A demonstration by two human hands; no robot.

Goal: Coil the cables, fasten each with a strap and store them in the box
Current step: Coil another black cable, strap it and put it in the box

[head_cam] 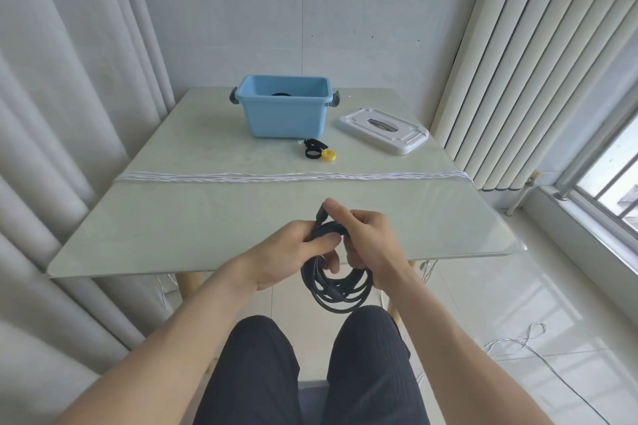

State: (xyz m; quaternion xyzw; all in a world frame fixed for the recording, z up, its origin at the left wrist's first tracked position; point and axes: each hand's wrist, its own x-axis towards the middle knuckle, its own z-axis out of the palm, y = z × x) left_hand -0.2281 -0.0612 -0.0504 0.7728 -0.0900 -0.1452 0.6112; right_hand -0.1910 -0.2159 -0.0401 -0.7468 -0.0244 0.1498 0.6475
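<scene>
Both hands, the left hand (293, 248) and right hand (369, 241), grip a coiled black cable (336, 290) at lower centre, above the desk (207, 217) edge, with the blue box (283, 110) beyond at upper centre.

The box (283, 114) is placed at the far middle of the table (172, 217). The lid (383, 129) is laid to its right, apart. The straps (316, 150) are set just before the box. A cord (293, 177) is stretched across the table, nearer than the straps. The coiled cable (336, 281) is held over the near edge between the left hand (293, 252) and the right hand (367, 240).
</scene>
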